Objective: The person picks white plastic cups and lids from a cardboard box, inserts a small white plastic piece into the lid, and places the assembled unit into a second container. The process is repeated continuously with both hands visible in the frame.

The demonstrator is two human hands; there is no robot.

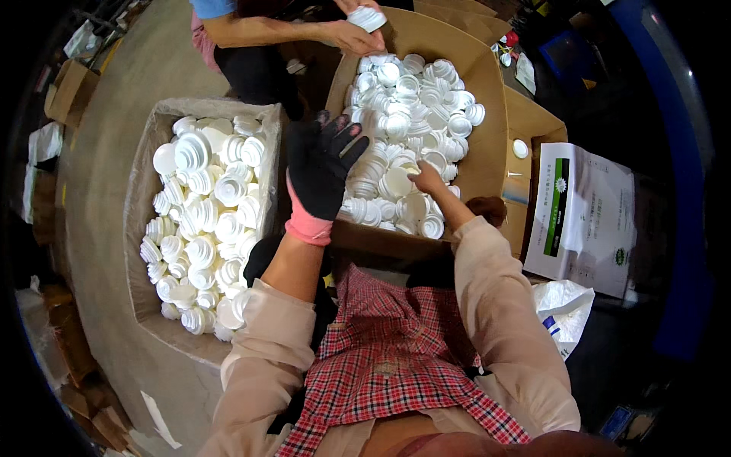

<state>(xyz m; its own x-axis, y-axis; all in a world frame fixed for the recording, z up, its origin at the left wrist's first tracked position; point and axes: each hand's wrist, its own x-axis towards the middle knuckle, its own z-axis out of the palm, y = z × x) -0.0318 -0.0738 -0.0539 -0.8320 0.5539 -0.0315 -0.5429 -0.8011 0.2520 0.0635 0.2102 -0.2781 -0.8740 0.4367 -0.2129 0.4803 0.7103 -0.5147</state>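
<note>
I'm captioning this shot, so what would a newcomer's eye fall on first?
Probably the white ridged pieces heaped in the large cardboard box ahead, and similar ones in the lined box at left. Next, the gloved left hand, black and pink, between the boxes, and the bare right hand over the nearer pieces ahead.

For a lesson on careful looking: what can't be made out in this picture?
In the head view:
- Bottom of the cardboard box: covered by white ridged pieces.
- Head of the co-worker: cut off by the upper edge.
- Whether the right hand grips a piece: too small and unclear.
</note>
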